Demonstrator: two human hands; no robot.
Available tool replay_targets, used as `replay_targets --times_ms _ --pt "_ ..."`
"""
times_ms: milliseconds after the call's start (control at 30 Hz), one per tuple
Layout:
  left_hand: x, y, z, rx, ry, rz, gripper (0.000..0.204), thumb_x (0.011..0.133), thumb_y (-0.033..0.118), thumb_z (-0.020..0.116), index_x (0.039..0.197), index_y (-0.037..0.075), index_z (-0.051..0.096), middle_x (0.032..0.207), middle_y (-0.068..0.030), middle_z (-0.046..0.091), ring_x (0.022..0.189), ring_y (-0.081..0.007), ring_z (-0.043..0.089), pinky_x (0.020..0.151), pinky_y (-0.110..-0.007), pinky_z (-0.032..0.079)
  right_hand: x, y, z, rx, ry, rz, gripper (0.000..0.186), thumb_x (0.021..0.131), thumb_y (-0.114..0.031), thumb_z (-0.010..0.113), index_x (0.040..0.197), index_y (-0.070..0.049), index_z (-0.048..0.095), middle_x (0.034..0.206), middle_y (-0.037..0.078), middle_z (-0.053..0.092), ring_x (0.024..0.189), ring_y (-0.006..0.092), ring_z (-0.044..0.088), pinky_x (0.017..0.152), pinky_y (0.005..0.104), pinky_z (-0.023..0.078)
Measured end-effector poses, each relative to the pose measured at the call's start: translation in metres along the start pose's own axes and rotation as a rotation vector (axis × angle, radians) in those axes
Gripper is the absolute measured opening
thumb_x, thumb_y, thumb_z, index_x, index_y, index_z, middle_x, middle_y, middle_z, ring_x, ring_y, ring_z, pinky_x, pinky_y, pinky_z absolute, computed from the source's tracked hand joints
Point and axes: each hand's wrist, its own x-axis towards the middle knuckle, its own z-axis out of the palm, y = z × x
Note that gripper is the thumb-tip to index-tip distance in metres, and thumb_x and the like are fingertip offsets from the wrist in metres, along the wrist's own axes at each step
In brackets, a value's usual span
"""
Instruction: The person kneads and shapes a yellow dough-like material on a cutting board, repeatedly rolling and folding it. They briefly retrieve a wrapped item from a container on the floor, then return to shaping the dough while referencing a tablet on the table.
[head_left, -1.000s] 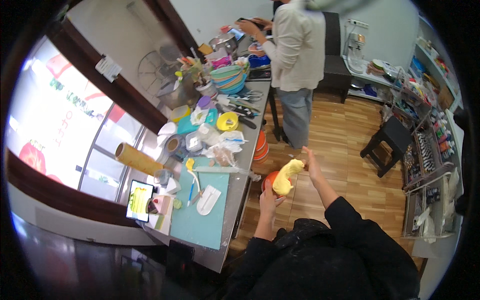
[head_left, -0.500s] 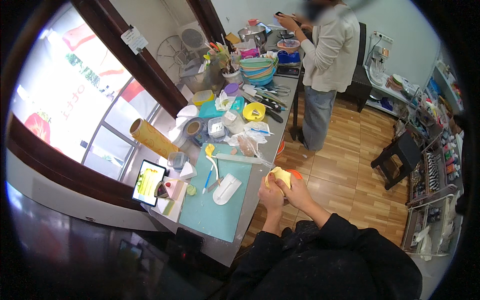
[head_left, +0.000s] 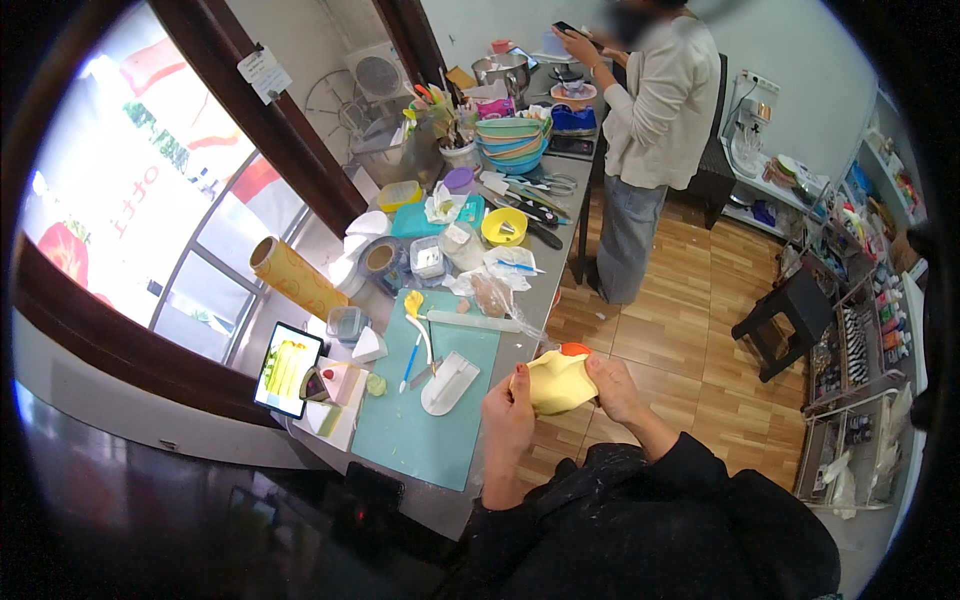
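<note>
The yellow fondant sheet (head_left: 558,382) hangs in the air between my two hands, just off the near edge of the long worktable (head_left: 520,345), above the wooden floor (head_left: 700,300). My left hand (head_left: 507,408) pinches its left edge between thumb and fingers, and my right hand (head_left: 612,388) grips the right edge the same way (the sheet droops a little in the middle). A bit of orange (head_left: 574,349) shows just behind it; I cannot tell what it is. On the table to my left lie a teal cutting mat (head_left: 420,430), a white smoother (head_left: 449,383) and a tablet (head_left: 287,368) propped near the window. Well apart, at the far end, another person (head_left: 650,110) stands looking at a phone (head_left: 563,28).
</note>
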Motion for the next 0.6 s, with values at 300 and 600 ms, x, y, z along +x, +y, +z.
replay_targets --times_ms 300,600 --pt "-0.022 -0.004 0.018 0.200 0.033 0.227 0.063 0.073 0.021 0.071 0.119 -0.007 0.039 0.102 -0.0203 0.053 0.086 -0.0314 0.057 0.078 -0.036 0.045 0.008 -0.002 0.027 0.313 -0.014 0.009 0.042 0.095 -0.033 0.030 0.096 0.002 0.054 0.087 0.007 0.058 0.079 0.0138 0.051 0.069 0.0302 0.041" --pt "-0.029 0.001 0.013 -0.089 -0.191 0.182 0.040 0.077 0.014 0.067 0.106 -0.002 0.046 0.093 -0.0190 0.062 0.085 -0.0264 0.063 0.070 -0.034 0.048 0.015 -0.053 -0.017 -0.262 0.289 -0.151 0.031 0.088 -0.023 0.041 0.109 -0.002 0.052 0.088 0.011 0.055 0.079 0.0215 0.054 0.070 0.0322 0.043"
